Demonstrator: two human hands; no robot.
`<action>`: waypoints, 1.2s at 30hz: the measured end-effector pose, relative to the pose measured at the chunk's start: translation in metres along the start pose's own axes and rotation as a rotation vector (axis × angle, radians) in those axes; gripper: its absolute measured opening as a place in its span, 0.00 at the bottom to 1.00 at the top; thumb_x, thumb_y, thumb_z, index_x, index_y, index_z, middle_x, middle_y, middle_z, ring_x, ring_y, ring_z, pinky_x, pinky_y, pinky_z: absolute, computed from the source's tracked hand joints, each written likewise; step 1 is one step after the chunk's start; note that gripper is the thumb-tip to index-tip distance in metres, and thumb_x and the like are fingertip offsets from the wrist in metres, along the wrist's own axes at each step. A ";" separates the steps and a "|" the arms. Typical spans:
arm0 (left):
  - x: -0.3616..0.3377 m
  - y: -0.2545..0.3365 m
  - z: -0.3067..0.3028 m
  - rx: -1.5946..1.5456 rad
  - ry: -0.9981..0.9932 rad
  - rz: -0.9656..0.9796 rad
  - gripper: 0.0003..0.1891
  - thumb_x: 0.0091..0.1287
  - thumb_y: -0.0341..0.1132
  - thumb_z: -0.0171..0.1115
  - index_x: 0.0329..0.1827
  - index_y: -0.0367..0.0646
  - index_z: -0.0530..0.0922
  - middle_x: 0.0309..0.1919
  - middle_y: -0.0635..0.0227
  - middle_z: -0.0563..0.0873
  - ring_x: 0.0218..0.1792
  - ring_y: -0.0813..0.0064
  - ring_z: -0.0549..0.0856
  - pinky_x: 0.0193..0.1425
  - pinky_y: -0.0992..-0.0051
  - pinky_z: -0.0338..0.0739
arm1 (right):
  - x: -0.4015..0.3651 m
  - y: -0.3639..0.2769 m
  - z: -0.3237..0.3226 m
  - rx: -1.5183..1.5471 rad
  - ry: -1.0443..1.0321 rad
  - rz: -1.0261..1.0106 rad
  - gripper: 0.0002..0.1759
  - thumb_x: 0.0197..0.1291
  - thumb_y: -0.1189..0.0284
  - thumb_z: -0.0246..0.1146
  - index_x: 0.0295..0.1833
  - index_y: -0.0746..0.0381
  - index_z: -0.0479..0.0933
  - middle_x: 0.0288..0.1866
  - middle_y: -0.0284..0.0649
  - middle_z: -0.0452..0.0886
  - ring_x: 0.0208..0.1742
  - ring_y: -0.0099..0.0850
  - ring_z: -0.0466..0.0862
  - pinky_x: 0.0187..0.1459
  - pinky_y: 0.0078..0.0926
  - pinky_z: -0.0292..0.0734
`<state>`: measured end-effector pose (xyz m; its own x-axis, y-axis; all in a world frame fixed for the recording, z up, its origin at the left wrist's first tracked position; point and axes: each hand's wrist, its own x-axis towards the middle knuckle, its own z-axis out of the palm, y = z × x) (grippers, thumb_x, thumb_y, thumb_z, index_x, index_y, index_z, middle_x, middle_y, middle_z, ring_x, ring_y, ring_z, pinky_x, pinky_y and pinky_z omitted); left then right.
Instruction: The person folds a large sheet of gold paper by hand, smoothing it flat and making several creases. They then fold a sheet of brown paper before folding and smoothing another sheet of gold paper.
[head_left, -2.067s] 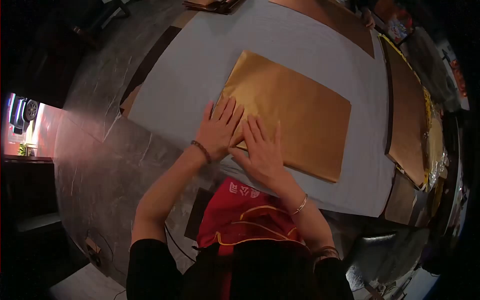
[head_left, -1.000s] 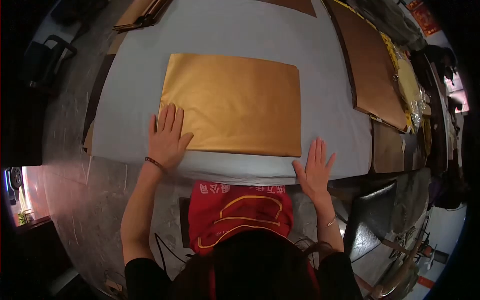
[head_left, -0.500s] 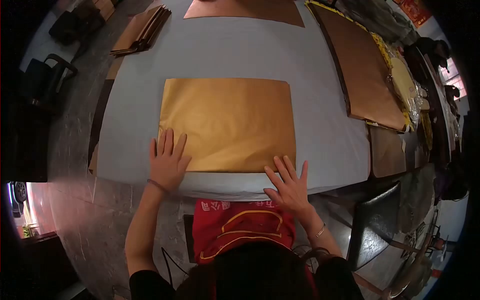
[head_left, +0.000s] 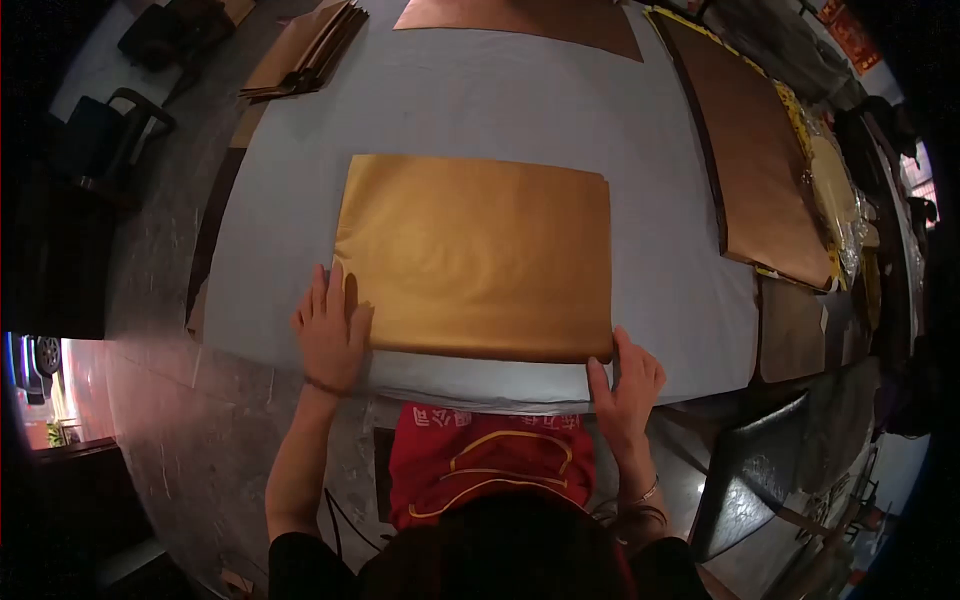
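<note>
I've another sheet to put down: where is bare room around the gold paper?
Widest: the grey cover between the gold paper and the far brown sheet. Narrower strips flank the paper, the right one bordered by the brown board. Crowded: the near edge, where the left hand and right hand touch its corners.

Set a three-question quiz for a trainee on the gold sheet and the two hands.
1. True or false: the left hand lies open at the near left corner of the gold sheet.
2. Pick one. The right hand is at the sheet's: A) far right corner, B) near right corner, C) middle.
3. Fill the gap: the gold sheet lies flat on a ____ cloth.

Key: 1 true; 2 B; 3 grey.
</note>
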<state>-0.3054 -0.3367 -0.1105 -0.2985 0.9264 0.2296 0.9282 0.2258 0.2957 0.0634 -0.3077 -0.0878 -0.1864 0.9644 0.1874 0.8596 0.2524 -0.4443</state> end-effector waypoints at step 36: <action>-0.071 0.226 0.022 -2.098 -0.844 -0.519 0.11 0.73 0.32 0.57 0.51 0.33 0.76 0.44 0.60 0.84 0.45 0.73 0.85 0.49 0.75 0.81 | -0.068 0.092 -0.018 0.801 0.378 0.384 0.27 0.72 0.68 0.50 0.74 0.60 0.55 0.69 0.43 0.64 0.57 0.31 0.74 0.55 0.31 0.72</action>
<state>-0.0697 -0.3447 -0.0803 0.2888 0.9130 -0.2880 -0.7564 0.4020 0.5160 0.1634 -0.3512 -0.1252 0.3256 0.9389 0.1119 0.2243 0.0383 -0.9738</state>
